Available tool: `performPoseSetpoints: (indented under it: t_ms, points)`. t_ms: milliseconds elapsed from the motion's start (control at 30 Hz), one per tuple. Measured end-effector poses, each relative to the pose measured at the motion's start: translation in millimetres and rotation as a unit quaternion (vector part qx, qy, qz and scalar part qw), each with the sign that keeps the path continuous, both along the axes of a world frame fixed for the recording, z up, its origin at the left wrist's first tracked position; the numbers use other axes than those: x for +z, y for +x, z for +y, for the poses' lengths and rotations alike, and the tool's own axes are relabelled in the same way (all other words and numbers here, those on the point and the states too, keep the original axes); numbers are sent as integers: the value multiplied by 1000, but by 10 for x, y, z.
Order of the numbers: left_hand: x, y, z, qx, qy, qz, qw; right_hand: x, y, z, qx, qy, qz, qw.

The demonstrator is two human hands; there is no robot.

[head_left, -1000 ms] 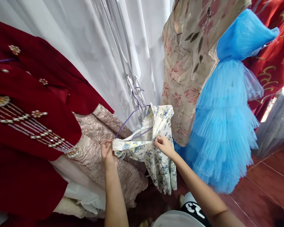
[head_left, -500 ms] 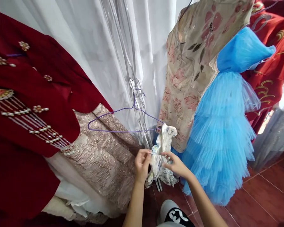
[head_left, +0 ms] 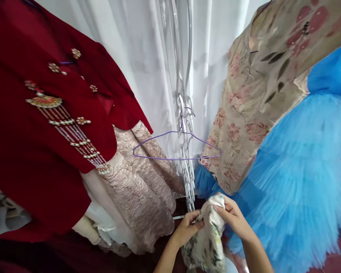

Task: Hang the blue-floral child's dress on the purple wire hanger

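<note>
A small cream garment with a leafy print (head_left: 208,242) hangs bunched between my two hands, low in the view. My left hand (head_left: 187,227) pinches its left edge, thumb against fingers. On the other side my right hand (head_left: 234,216) grips the upper right part of the cloth. Which part of the garment this is, I cannot tell. Just above, a purple wire hanger (head_left: 177,158) hangs bare, its hook on a white metal rack (head_left: 190,182); neither hand touches it.
At left hang a dark red velvet jacket (head_left: 93,94) with beaded trim and a pinkish brocade skirt (head_left: 142,197). To the right are a beige floral dress (head_left: 244,113) and a blue tiered tulle dress (head_left: 295,170). Behind stands a white curtain (head_left: 136,49).
The garment has come off the hanger's right end and moved down with both hands. My right hand has shifted to grip its top. The view has turned left.
</note>
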State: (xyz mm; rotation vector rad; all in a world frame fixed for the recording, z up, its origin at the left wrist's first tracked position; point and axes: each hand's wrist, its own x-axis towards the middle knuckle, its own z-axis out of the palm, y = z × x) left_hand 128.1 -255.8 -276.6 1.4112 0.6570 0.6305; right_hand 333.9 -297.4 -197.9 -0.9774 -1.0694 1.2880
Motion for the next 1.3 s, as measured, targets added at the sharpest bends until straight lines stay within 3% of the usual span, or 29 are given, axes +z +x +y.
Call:
performPoseSetpoints:
  t_ms: [100,200,333,467,600,733,833,967,1133,1200,1300]
  points:
    - [-137,-269,6,93,36,97,990,1,129,23,-70,-14,64,995]
    - [-24,-556,115,156,91,144,973,8,293,64,-130,-15,94,987]
    - [415,-948,311,142,59,56,986,22,483,109,-194,2,71,978]
    - [1003,-1224,270,15,-31,-90,995,132,656,269,-217,62,-36,974]
    - [1529,-1091,-17,-33,34,-6,999,352,860,665,-256,135,-158,944]
    - [1795,-550,-301,-17,173,81,982,590,1162,1219,-286,210,-174,919]
    - [1818,-141,-345,18,261,75,962,800,1317,1629,-283,216,-169,919]
    - [1716,63,-220,76,285,47,954,1110,1168,2007,-184,174,-171,952]
    - [1474,-125,-118,140,246,23,959,1363,662,2096,30,126,-180,975]
    - [1365,-269,-80,160,237,18,958,1401,534,2060,69,108,-187,974]
    - [1227,-575,86,210,242,51,946,1422,504,1999,73,93,-178,977]
